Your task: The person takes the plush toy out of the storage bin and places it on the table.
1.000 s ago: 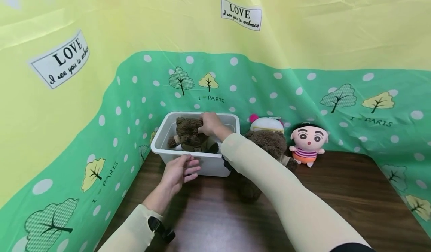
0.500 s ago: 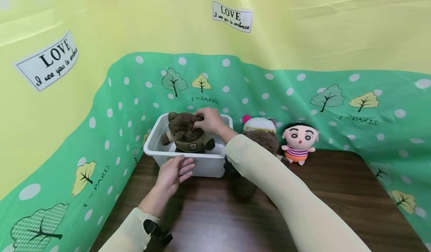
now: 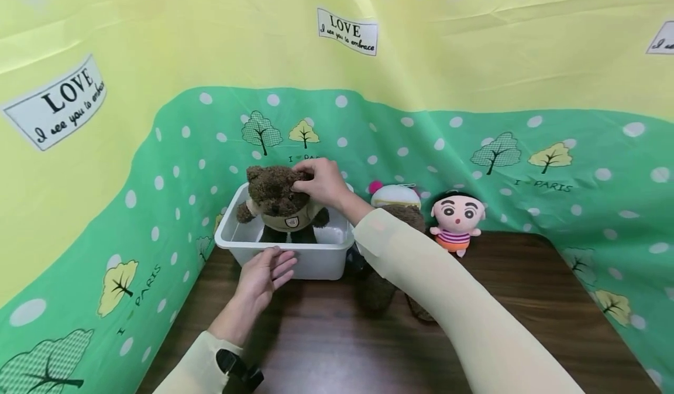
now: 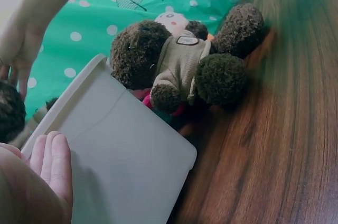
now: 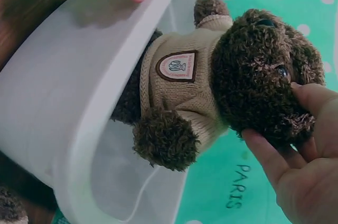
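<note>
A brown teddy bear (image 3: 279, 198) in a beige knitted sweater stands upright, partly inside a white plastic bin (image 3: 318, 263). My right hand (image 3: 323, 183) grips the side of its head near one ear; the right wrist view shows thumb and fingers (image 5: 269, 155) pressed into the fur. The bear's feet are hidden behind the bin's front wall. At that front wall, just under the rim, my left hand (image 3: 261, 277) rests with fingers loosely extended, holding nothing. In the left wrist view, a second brown bear (image 4: 182, 60) in a similar sweater lies beside the bin.
Right of the bin, partly behind my right sleeve, are the second bear and a white-topped plush with a pink pompom (image 3: 396, 196). A black-haired plush doll (image 3: 457, 221) sits farther right. A patterned cloth (image 3: 442, 148) encloses the dark wooden table (image 3: 505, 312) behind and at the sides.
The right hand has pulled the bear upward, so its sweater and upper legs now show above the bin's rim. My left hand keeps its place at the front rim.
</note>
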The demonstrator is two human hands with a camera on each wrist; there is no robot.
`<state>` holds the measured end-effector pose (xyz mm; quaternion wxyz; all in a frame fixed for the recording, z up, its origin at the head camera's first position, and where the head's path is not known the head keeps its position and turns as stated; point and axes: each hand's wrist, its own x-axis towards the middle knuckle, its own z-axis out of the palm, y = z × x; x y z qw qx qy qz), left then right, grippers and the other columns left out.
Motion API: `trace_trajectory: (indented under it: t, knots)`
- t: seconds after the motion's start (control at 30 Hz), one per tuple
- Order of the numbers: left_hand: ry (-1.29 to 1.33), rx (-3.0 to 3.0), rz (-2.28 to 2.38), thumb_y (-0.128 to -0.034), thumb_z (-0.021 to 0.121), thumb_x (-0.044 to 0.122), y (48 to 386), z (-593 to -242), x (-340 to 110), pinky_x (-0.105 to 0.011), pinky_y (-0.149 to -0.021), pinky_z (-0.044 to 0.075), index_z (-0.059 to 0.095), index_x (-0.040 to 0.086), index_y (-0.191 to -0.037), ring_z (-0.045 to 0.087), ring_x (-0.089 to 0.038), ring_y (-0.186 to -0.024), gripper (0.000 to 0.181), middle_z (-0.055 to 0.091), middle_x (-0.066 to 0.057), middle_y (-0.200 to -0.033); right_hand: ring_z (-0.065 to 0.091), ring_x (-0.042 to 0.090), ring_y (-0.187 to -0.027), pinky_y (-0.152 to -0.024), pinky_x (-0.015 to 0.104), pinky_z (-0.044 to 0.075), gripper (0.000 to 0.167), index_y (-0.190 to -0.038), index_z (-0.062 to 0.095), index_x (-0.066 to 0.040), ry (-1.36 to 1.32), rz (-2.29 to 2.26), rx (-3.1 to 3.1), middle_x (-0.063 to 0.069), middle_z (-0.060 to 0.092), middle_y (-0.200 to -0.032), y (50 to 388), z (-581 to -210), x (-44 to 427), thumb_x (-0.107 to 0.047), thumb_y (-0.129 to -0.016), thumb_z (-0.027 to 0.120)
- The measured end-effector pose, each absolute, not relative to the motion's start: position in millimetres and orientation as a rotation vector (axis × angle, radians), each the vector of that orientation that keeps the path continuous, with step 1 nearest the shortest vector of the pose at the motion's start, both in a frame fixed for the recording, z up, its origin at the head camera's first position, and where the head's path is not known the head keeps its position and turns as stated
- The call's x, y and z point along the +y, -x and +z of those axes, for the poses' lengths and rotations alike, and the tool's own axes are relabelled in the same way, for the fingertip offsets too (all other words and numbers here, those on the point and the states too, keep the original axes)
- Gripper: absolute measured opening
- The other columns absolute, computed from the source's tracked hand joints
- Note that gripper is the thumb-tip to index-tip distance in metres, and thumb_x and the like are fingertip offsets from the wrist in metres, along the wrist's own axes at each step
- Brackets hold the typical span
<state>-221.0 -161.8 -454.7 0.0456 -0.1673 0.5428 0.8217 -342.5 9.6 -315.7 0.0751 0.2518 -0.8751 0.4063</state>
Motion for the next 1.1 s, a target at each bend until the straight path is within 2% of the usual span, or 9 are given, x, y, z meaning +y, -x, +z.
trace_trajectory:
  t: [0.37,0.63,0.83,1.0,1.1]
  knots:
    - [0.499,1.643,2.501,-0.102,0.056,0.023,220,-456,-164,-0.042,-0.094,0.06,0.054,0.006,-0.124,0.075,-0.02,-0.103,0.028,0.078,-0.005,-0.11,0.066,0.018,-0.117,-0.1,0.037,0.054,0.034,-0.124,0.073,-0.015,-0.707,1.422,-2.479,0.003,0.074,-0.125,330,-280,36,-0.015,-0.09,0.076]
    - [0.478,1.63,2.498,-0.102,0.053,0.021,221,-453,-164,-0.037,-0.087,0.062,0.054,0.007,-0.121,0.076,-0.018,-0.101,0.024,0.078,-0.002,-0.104,0.071,0.015,-0.096,-0.08,0.031,0.058,0.027,-0.117,0.077,-0.013,-0.689,1.543,-2.325,0.004,0.079,-0.111,325,-251,74,-0.012,-0.09,0.078]
    - [0.463,1.652,2.48,-0.1025,0.053,0.022,221,-452,-165,-0.04,-0.092,0.06,0.053,0.005,-0.123,0.076,-0.018,-0.1,0.027,0.078,-0.004,-0.109,0.071,0.014,-0.086,-0.071,0.026,0.06,0.028,-0.118,0.076,-0.009,-0.657,1.634,-2.271,0.007,0.079,-0.109,319,-233,109,-0.007,-0.09,0.076]
    - [0.47,1.657,2.474,-0.1024,0.054,0.023,220,-452,-165,-0.039,-0.089,0.061,0.053,0.004,-0.124,0.076,-0.017,-0.099,0.029,0.077,-0.006,-0.112,0.073,0.01,-0.085,-0.07,0.023,0.061,0.029,-0.118,0.075,-0.003,-0.639,1.682,-2.213,-0.001,0.08,-0.101,311,-218,142,-0.002,-0.089,0.074]
    - [0.47,1.657,2.476,-0.1023,0.054,0.023,221,-452,-165,-0.04,-0.09,0.061,0.053,0.004,-0.124,0.076,-0.017,-0.098,0.029,0.077,-0.007,-0.112,0.074,0.008,-0.088,-0.074,0.022,0.061,0.03,-0.121,0.074,-0.003,-0.604,1.651,-2.24,-0.007,0.079,-0.1,300,-209,165,-0.004,-0.091,0.074]
